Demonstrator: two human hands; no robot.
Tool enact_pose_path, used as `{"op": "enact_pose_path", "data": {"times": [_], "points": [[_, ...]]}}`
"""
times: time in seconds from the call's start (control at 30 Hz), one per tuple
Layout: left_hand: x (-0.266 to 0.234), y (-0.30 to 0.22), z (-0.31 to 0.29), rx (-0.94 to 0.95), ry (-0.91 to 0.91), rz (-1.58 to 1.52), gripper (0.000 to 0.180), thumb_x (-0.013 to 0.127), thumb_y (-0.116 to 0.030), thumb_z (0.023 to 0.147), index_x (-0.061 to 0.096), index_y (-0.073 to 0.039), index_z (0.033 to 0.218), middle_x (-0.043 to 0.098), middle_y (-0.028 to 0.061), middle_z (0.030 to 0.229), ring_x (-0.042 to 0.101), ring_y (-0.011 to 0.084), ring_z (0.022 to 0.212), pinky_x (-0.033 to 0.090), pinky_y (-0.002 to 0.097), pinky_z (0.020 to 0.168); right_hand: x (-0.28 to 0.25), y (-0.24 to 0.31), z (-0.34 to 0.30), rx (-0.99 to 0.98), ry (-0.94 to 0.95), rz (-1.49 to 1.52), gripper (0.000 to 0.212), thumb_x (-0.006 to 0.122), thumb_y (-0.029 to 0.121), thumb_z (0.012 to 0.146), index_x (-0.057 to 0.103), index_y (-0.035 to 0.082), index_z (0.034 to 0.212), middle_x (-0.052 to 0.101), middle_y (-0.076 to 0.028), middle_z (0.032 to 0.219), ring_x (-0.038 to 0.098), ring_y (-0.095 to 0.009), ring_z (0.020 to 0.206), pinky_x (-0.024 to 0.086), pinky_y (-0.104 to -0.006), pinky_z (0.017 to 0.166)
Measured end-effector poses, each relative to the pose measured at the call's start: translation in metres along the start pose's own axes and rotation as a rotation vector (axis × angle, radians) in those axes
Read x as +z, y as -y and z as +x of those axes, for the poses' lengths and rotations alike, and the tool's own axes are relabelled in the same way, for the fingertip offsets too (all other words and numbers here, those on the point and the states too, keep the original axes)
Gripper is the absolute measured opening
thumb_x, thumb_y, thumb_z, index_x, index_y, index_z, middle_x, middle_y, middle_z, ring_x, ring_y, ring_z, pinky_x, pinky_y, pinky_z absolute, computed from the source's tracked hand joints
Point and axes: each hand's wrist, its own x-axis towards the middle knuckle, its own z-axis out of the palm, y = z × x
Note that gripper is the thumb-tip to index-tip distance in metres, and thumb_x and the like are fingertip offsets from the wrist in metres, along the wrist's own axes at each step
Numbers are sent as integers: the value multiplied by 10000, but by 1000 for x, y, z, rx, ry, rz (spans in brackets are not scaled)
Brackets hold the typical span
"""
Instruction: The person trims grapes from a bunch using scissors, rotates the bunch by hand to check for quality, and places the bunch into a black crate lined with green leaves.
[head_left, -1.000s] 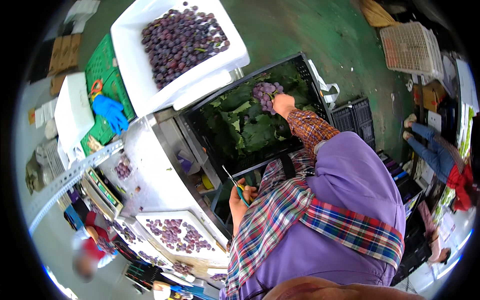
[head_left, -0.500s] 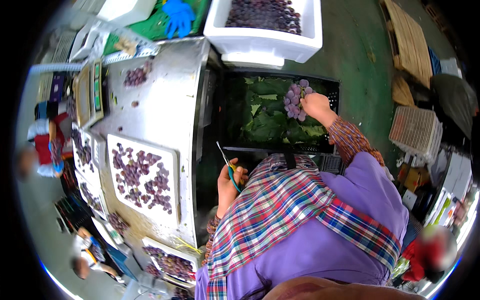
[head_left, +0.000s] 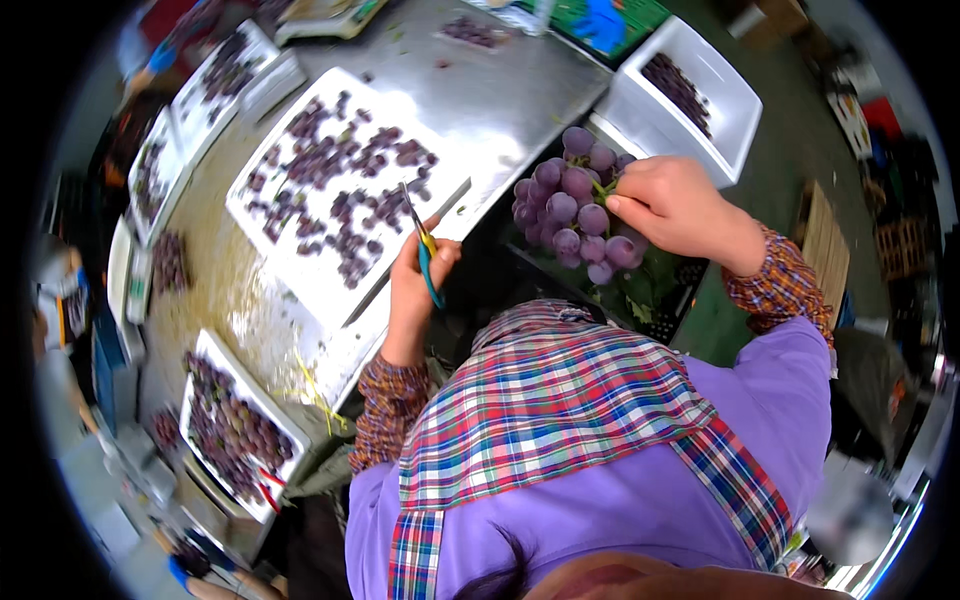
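My right hand (head_left: pixel 672 205) is closed on the stem of a bunch of purple grapes (head_left: pixel 565 210), which hangs in the air in front of my chest. Below it, partly hidden by the bunch, stands a black crate (head_left: pixel 690 285) lined with green leaves (head_left: pixel 640 290). In my left hand (head_left: pixel 412 285) is a pair of snips (head_left: pixel 428 250) with teal and yellow handles, the blades pointing up and away from me. That hand is beside the near edge of a white foam tray (head_left: pixel 310 285) where several loose grape clusters (head_left: pixel 350 170) lie spread out.
The tray rests on a metal table (head_left: pixel 500 85). Beyond the crate is a white foam box (head_left: pixel 740 110) of grapes. A blue glove (head_left: pixel 603 25) lies on a green surface at the back. Another grape-filled tray (head_left: pixel 285 425) sits at the left, and a wooden pallet (head_left: pixel 822 240) at the right.
My right hand has lifted the grape bunch up out of the leaf-lined crate, closer to me. My left hand with the snips has risen to the tray's edge. The view has turned toward the table.
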Motion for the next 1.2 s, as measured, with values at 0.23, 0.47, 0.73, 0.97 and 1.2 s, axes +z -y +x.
{"op": "enact_pose_path", "data": {"times": [0.23, 0.47, 0.73, 0.97, 1.2], "points": [[-87, -24, 11, 95, 286, -581, 830, 555, -562, 877, 277, -29, 1449, 559, 122, 1228, 538, 266, 1175, 434, 369, 974, -47, 112, 105, -409, 313, 365, 292, 596, 238, 904, 619, -1, 737, 577, -87, 646, 546, -207, 595, 431, -337, 557], [-86, -61, -17, 76, 507, -1087, 781, 465, -618, 887, 317, -78, 1430, 476, 139, 1354, 518, 293, 1192, 442, 449, 988, -49, 164, 195, -491, 550, 551, 353, 572, 284, 940, 591, 3, 726, 503, 37, 655, 389, -52, 610, 342, -240, 547], [-119, -57, -25, 356, 331, -982, 750, 404, -640, 895, 354, -96, 1408, 454, 160, 1375, 520, 310, 1184, 455, 503, 961, -2, 150, 299, -467, 662, 561, 332, 576, 304, 937, 670, 2, 838, 530, 75, 712, 440, -13, 665, 372, -195, 574], [-151, -53, 7, 246, 364, -1372, 744, 377, -646, 889, 351, -116, 1411, 447, 182, 1377, 511, 392, 1184, 464, 613, 905, 45, 132, 381, -389, 694, 762, 281, 605, 270, 917, 683, 4, 965, 655, 17, 876, 578, -50, 759, 482, -206, 692], [-166, -61, 26, 328, 356, -1295, 770, 426, -629, 874, 336, -88, 1415, 448, 211, 1364, 519, 396, 1178, 485, 565, 917, 76, 105, 390, -181, 434, 1155, 351, 575, 291, 933, 614, 27, 1161, 598, 20, 881, 546, -59, 810, 452, -213, 761]]}}
